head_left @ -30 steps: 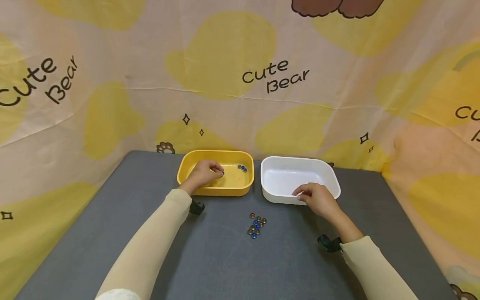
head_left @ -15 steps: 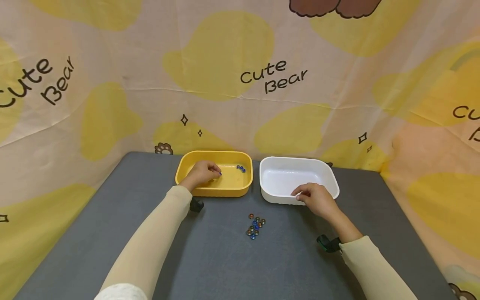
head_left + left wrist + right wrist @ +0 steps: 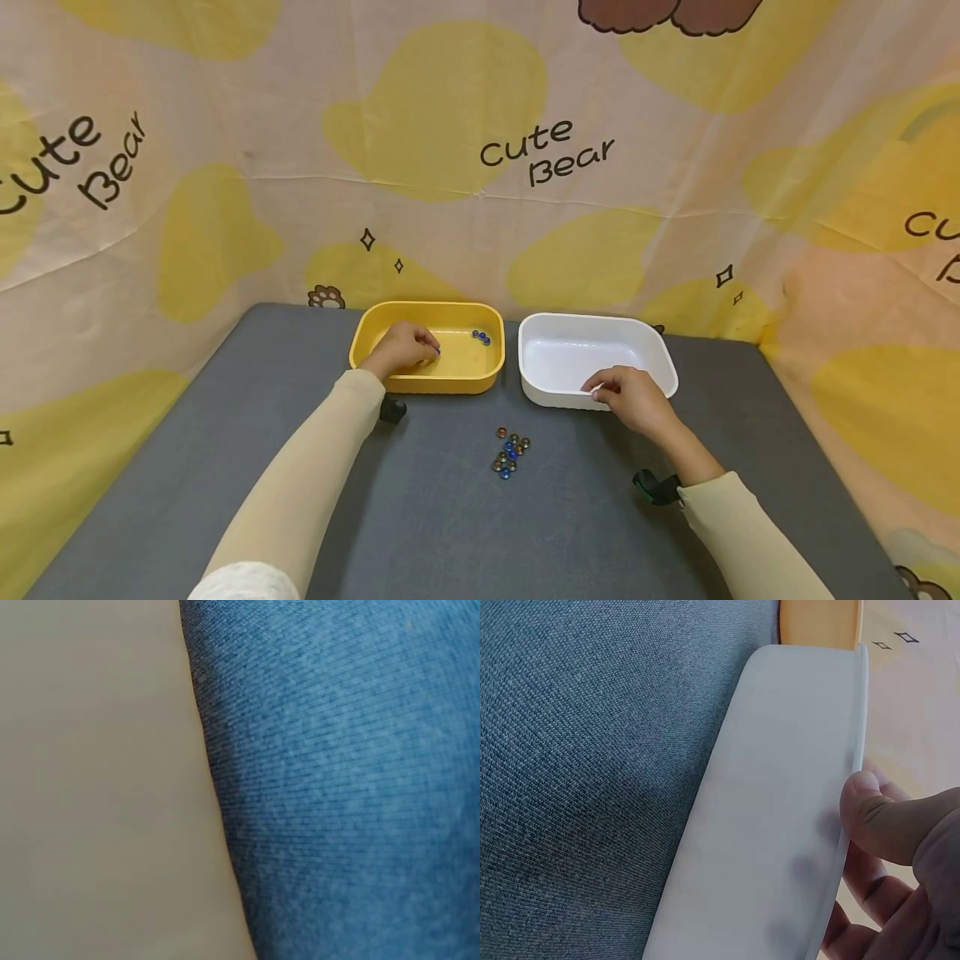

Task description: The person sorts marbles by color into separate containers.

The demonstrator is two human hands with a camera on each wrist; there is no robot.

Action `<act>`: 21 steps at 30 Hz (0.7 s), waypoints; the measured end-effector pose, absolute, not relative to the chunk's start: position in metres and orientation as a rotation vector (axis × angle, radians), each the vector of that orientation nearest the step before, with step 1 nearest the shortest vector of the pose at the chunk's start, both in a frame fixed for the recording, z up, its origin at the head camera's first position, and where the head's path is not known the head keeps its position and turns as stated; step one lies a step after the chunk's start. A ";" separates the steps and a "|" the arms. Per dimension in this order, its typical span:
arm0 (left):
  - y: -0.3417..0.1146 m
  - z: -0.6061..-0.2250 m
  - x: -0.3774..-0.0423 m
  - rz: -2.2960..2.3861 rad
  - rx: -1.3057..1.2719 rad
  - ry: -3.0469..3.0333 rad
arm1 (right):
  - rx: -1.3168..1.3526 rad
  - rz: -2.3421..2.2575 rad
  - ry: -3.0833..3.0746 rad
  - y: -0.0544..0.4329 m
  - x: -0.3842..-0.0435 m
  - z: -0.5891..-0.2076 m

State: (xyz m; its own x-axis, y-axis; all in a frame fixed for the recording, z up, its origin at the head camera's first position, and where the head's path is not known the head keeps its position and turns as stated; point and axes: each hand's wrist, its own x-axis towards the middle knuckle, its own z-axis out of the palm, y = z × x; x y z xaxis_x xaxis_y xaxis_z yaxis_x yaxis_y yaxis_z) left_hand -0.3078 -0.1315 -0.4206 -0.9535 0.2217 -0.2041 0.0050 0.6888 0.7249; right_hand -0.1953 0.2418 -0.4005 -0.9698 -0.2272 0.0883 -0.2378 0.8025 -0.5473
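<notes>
In the head view, my left hand (image 3: 406, 345) reaches over the near side of the yellow tray (image 3: 442, 386), pinching a small blue marble (image 3: 438, 352) at its fingertips, low inside the tray. Several blue marbles (image 3: 482, 337) lie together near the tray's right end. My right hand (image 3: 632, 393) grips the near rim of the white tray (image 3: 558, 398). The right wrist view shows the thumb (image 3: 870, 817) against the outer wall, with fingers over the rim and shadows showing through the wall. Only sleeve and blue-grey cloth appear in the left wrist view.
Several mixed marbles (image 3: 511, 454), blue, amber and greenish, lie in a loose cluster on the dark grey tabletop (image 3: 450, 533), in front of the gap between the trays. A patterned curtain (image 3: 442, 108) rises behind the table and along its sides.
My left hand has shifted slightly toward the near side of the yellow tray, still pinching the marble. The right hand keeps its grip on the white tray. The head view has moved very slightly.
</notes>
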 end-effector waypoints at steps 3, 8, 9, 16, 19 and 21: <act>-0.132 -0.420 -0.308 1.108 0.172 2.628 | 0.385 0.904 -2.962 0.242 -0.195 -0.401; -0.132 -0.420 -0.308 1.081 0.171 2.636 | 0.394 0.902 -2.954 0.243 -0.195 -0.402; -0.132 -0.420 -0.309 1.075 0.171 2.639 | 0.394 0.903 -2.954 0.243 -0.195 -0.402; -0.134 -0.422 -0.310 1.041 0.169 2.642 | 0.395 0.906 -2.956 0.242 -0.195 -0.401; -0.133 -0.420 -0.309 1.059 0.176 2.641 | 0.400 0.903 -2.955 0.243 -0.195 -0.401; -0.133 -0.419 -0.309 1.075 0.182 2.643 | 0.399 0.901 -2.956 0.243 -0.195 -0.401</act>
